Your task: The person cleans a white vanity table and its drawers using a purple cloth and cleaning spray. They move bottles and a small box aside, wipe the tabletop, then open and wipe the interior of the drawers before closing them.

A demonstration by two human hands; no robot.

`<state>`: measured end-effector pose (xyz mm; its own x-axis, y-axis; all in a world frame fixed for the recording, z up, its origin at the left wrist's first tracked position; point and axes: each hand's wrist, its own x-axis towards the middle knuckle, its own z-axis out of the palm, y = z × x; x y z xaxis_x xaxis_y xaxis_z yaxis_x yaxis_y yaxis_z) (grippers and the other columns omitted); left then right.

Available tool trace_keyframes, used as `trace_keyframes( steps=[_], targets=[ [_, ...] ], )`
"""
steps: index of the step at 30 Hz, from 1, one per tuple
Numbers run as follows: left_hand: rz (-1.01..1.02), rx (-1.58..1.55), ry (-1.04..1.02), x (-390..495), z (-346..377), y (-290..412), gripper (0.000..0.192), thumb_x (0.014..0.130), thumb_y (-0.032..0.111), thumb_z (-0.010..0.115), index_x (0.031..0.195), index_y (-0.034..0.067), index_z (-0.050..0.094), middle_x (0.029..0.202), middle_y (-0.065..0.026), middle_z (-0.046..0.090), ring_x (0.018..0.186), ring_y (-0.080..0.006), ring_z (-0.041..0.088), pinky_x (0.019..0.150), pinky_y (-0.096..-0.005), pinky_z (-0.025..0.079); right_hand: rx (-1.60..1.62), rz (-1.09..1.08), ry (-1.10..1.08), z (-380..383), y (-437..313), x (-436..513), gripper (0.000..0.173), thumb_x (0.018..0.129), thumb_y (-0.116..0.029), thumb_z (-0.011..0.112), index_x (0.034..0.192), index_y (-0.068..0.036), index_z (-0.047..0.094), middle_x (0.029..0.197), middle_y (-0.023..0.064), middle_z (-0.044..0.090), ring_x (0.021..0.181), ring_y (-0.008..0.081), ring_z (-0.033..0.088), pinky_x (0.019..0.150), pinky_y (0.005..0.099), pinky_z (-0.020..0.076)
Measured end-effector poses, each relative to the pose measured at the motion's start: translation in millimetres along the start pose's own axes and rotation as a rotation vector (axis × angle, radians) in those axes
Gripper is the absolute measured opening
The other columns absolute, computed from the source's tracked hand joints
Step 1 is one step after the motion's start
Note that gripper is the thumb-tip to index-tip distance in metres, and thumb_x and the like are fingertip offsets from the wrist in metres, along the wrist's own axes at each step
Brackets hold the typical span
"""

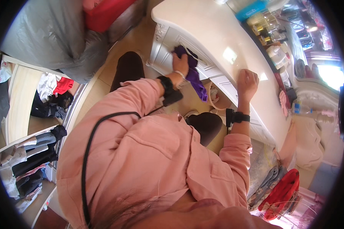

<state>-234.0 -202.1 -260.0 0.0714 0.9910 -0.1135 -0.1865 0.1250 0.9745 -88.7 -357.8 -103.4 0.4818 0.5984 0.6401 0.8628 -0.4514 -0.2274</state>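
My left hand [181,67] grips a purple cloth [197,83] in front of a white dresser drawer [164,51]. The cloth's lower end hangs down beside a pale waste bin [209,98] on the floor. Close to the cloth's upper part runs the drawer's curved pale handle [193,53]. My right hand [247,81] is closed in a fist at the white dresser top [195,20], and nothing shows in it. Both wrists carry black strapped devices; a black cable [89,146] runs along my left sleeve.
Bottles [265,27], a blue packet [250,11] and a mirror [293,45] line the dresser's back. Large grey plastic bags [48,37] stand at upper left. Open wardrobe shelving [21,100] with clothes is at left. A red fabric item [281,194] lies at lower right.
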Motion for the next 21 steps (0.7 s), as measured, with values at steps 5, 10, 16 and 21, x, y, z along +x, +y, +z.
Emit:
trace_keyframes(
  steps=[5,10,16,21],
  targets=[
    [0.3,0.083,-0.04,44.7,-32.9,61.0,0.035,0.082,0.018,0.06,0.106,-0.007,0.051,0.094,-0.0224,0.061,0.09,-0.0336,0.059,0.082,-0.0396,0.047,-0.003,-0.037,0.039,1.0,-1.8,0.5,0.009,0.08,-0.013,0.063,0.082,-0.008,0.07,0.089,0.0101,0.066,0.083,0.0306,0.059,0.079,0.0391,0.0482],
    [0.314,0.346,-0.073,24.6,-4.2,61.9,0.043,0.081,0.027,0.061,0.097,-0.011,0.051,0.099,-0.0333,0.054,0.095,-0.047,0.052,0.088,-0.0466,0.042,-0.004,-0.045,0.055,2.2,-1.5,1.2,0.01,0.081,-0.013,0.062,0.082,-0.007,0.07,0.087,0.0114,0.066,0.082,0.0314,0.059,0.078,0.0399,0.048],
    [0.395,0.395,-0.235,-24.5,22.6,57.6,0.05,0.079,0.029,0.066,0.095,-0.014,0.048,0.098,-0.0345,0.051,0.094,-0.046,0.05,0.087,-0.0486,0.041,-0.046,-0.046,0.035,2.3,0.1,1.1,0.012,0.083,-0.017,0.061,0.085,-0.009,0.07,0.088,0.0101,0.065,0.083,0.0307,0.059,0.077,0.0399,0.0482],
    [0.532,0.477,-0.427,-83.4,47.3,24.9,0.046,0.084,0.024,0.065,0.108,-0.01,0.044,0.103,-0.0279,0.05,0.095,-0.0437,0.054,0.084,-0.0453,0.046,-0.075,-0.018,0.027,4.0,0.2,0.0,0.012,0.082,-0.015,0.061,0.083,-0.008,0.071,0.09,0.0115,0.065,0.085,0.0315,0.059,0.079,0.0397,0.048]
  ],
)
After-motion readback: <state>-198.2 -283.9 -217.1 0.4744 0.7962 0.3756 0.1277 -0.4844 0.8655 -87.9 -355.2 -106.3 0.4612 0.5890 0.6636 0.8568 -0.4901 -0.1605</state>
